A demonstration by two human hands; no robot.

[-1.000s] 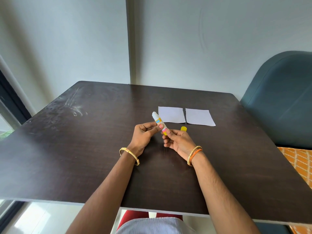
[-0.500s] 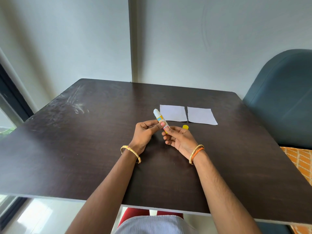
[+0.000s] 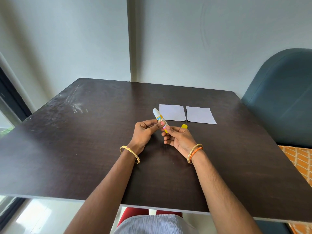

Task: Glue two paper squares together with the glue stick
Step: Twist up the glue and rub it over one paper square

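At the far left a window frame [image 3: 10,105] borders the dark wooden surface [image 3: 84,149], which carries pale scuff marks [image 3: 74,105] toward its ten o'clock corner. Near the middle of the surface the left hand [image 3: 145,132], with one gold bangle [image 3: 130,153] on its wrist, pinches the glue stick [image 3: 160,119] between thumb and forefinger at mid-barrel, its grip closed on the tube. There is one glue stick; it is uncapped, its long axis runs from about eleven o'clock down to five o'clock, and the white glue end points up and away toward eleven o'clock. A blue and yellow label wraps the barrel, with a pink band lower down; the writing on it is too small to read. The right hand [image 3: 179,139] has its grip closed on the yellow base of the stick, fingertips curled round it, and its wrist wears two bands, one gold and one orange braided [image 3: 195,152]. Beyond the hands, at twelve to one o'clock, two white paper squares [image 3: 172,112] lie flat side by side, a narrow gap between them, not overlapping. One yellow cap [image 3: 184,126] lies on the surface just in front of the right-hand square and just beside the right hand. At three o'clock stands a blue-grey chair [image 3: 283,98], with an orange patterned cloth [image 3: 298,159] below it.
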